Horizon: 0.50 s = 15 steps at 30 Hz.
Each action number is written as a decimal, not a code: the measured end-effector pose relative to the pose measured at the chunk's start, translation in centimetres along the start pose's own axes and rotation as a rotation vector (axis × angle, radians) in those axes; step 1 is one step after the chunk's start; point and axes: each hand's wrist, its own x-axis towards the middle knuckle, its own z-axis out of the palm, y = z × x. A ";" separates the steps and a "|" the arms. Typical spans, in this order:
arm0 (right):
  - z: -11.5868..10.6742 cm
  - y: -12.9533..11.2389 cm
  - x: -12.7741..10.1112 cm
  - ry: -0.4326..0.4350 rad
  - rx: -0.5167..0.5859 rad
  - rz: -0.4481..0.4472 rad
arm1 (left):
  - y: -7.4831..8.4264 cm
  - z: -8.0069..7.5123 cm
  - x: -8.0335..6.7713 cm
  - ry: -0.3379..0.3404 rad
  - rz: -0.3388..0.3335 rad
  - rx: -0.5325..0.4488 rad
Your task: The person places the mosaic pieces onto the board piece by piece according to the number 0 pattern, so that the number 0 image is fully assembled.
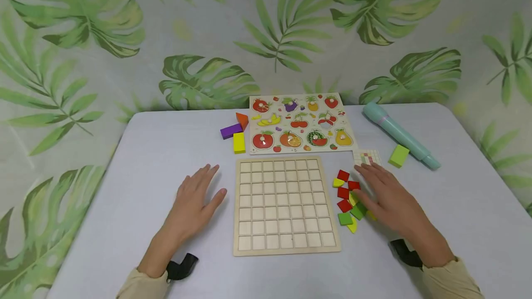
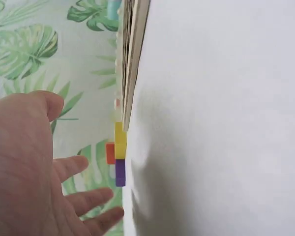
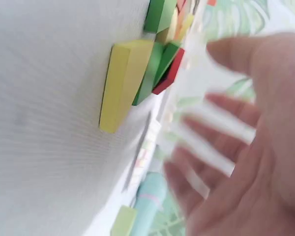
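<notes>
A square wooden grid board (image 1: 287, 202) lies on the white table between the two hands. My left hand (image 1: 193, 206) is held to its left, fingers straight and thumb spread, with nothing in it. To the board's right my right hand (image 1: 386, 200) hovers over a scatter of small flat pieces, its fingers extended and holding nothing. Among these are a red square (image 1: 343, 193), a green square (image 1: 345, 218) and a yellow curved piece (image 1: 352, 226). The right wrist view shows a yellow piece (image 3: 123, 86) near that hand. Some pieces are partly hidden beneath it.
Behind the grid lies a fruit puzzle board (image 1: 274, 108). Left of it sit a purple block (image 1: 231, 131), an orange triangular block (image 1: 242, 120) and a yellow block (image 1: 238, 143). A patterned card (image 1: 367, 156), light green block (image 1: 399, 156) and teal tube (image 1: 399, 135) lie at the right.
</notes>
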 end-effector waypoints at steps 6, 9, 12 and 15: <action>0.3 0.3 2.8 -0.110 0.139 -0.266 | -1.0 0.5 2.3 -0.097 0.036 -0.256; 0.1 0.3 4.0 -0.144 0.151 -0.329 | -1.3 0.9 3.0 -0.118 0.034 -0.295; 0.0 0.4 5.1 -0.163 0.144 -0.348 | -1.4 1.2 3.5 -0.121 0.090 -0.283; 0.0 0.3 6.1 -0.170 0.124 -0.331 | -1.6 1.5 4.1 -0.115 0.175 -0.218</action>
